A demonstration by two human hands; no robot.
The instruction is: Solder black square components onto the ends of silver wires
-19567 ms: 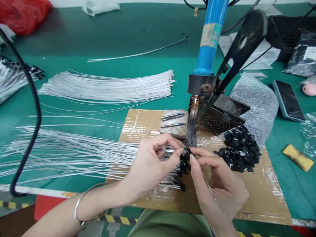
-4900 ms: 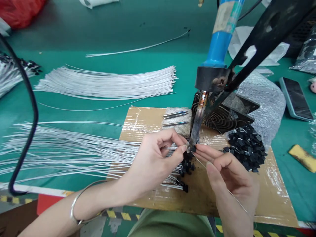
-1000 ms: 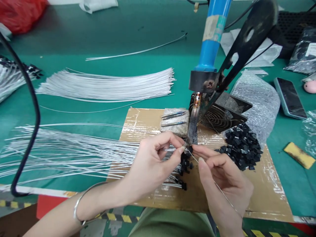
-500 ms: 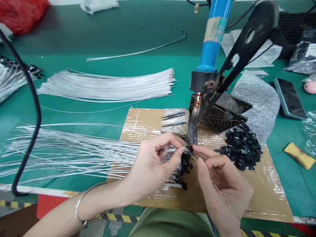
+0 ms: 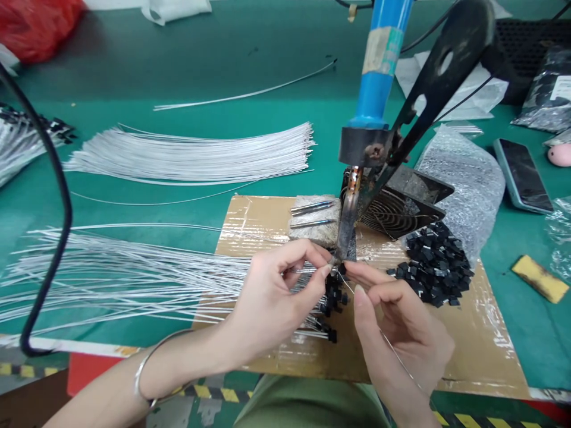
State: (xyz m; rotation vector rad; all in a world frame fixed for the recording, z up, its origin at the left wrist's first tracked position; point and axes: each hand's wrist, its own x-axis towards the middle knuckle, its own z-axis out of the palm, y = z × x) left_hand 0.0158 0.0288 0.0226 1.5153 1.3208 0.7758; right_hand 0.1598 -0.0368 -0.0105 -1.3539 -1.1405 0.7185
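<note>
A soldering iron [image 5: 369, 98] with a blue handle is fixed in a black bracket, its tip pointing down. Just under the tip, my left hand [image 5: 281, 297] pinches a white wire between thumb and forefinger. My right hand [image 5: 404, 333] is closed on a thin solder wire [image 5: 398, 355], which runs from the palm up to the iron's tip. One right fingertip reaches close to a small black part at the tip; whether it touches is unclear. Beneath the left hand lie white wires [image 5: 178, 270] with black connectors [image 5: 332, 297] on their right ends.
Brown cardboard [image 5: 482, 351] covers the work spot. Loose black connectors [image 5: 437, 264] are heaped at right beside a fan [image 5: 388, 214]. Spare iron tips [image 5: 312, 208] rest on a grey block. Farther back lies a wire bundle [image 5: 196, 154]; a phone [image 5: 524, 175] and sponge [image 5: 539, 278] are right.
The whole view has shifted very slightly. Both hands keep their places under the iron's tip, with the same holds on the wire and the solder.
</note>
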